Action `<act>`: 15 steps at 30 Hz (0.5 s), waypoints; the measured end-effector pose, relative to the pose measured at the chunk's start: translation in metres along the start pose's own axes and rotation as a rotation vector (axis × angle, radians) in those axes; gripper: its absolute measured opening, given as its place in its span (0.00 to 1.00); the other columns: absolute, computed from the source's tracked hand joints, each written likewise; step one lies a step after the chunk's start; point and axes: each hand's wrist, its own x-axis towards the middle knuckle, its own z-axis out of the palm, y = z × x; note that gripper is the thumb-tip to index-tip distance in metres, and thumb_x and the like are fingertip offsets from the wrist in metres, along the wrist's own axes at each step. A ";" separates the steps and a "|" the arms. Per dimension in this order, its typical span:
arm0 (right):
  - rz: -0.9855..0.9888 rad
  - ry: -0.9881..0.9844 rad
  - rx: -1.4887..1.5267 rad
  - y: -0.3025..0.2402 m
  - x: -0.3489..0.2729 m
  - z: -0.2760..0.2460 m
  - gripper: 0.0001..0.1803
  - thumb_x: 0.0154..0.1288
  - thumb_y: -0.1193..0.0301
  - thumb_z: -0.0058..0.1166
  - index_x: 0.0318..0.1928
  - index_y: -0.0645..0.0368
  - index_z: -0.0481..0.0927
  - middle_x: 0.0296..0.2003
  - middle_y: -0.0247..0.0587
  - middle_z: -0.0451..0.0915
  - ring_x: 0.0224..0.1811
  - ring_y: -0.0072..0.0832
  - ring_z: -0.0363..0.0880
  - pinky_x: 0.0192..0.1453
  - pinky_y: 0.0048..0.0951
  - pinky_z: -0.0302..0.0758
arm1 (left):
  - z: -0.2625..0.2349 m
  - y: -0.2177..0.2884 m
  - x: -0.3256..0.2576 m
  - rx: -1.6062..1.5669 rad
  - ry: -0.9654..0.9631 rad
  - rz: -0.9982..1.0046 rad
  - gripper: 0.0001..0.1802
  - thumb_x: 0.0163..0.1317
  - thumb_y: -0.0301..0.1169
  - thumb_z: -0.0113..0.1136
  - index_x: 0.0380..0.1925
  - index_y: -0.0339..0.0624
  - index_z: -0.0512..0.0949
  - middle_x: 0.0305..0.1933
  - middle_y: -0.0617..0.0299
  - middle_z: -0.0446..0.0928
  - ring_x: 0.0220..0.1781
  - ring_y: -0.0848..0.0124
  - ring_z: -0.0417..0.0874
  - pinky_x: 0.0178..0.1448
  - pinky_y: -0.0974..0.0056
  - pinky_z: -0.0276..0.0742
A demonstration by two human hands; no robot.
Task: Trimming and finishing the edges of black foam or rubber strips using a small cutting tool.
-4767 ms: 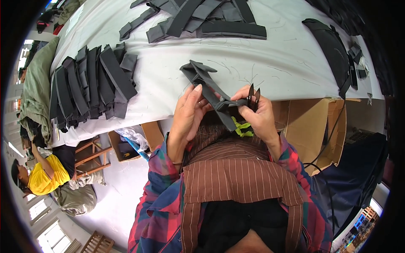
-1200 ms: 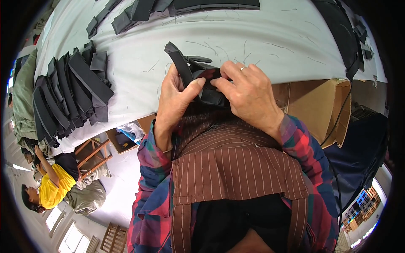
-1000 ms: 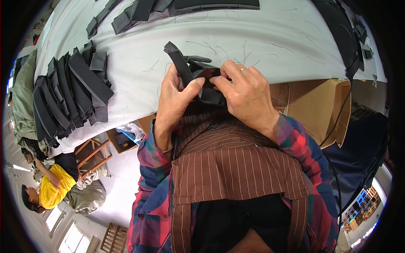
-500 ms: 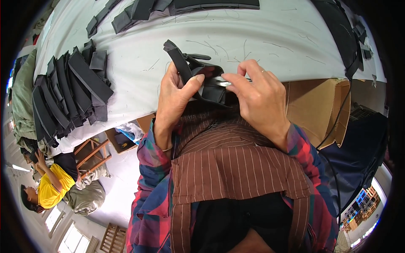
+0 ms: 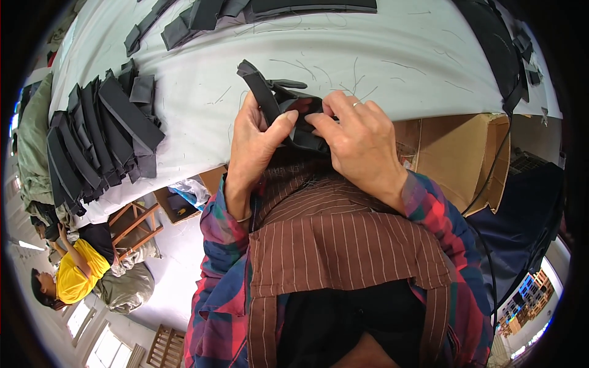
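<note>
My left hand (image 5: 257, 132) is closed on a folded black fabric piece (image 5: 261, 89), with the thumb pressing its near side. The piece is held up at the table's near edge, its folds spread open toward the right. My right hand (image 5: 362, 132) is closed, its thumb and index finger pinched at the open fold, close to the left thumb. The small silver thread snips seen in it a moment ago are now hidden by the fingers and cloth.
Black fabric strips (image 5: 101, 129) lie in a row on the white-covered table (image 5: 196, 80), with more at the far edge. Loose threads are scattered about. A cardboard box (image 5: 460, 153) and black cord (image 5: 491, 245) are at right. A person in yellow (image 5: 80, 264) is at far left.
My right hand has moved left and slightly up, deeper into the fabric's fold. The silver snips have gone out of sight. My left hand and the fabric have hardly moved.
</note>
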 end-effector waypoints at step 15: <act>0.323 -0.103 0.763 0.012 -0.007 -0.048 0.11 0.54 0.78 0.58 0.40 0.60 0.83 0.33 0.37 0.75 0.34 0.28 0.73 0.38 0.23 0.69 | -0.008 0.005 -0.017 -0.047 0.043 0.084 0.21 0.59 0.24 0.54 0.53 0.32 0.67 0.46 0.56 0.77 0.47 0.71 0.78 0.52 0.68 0.73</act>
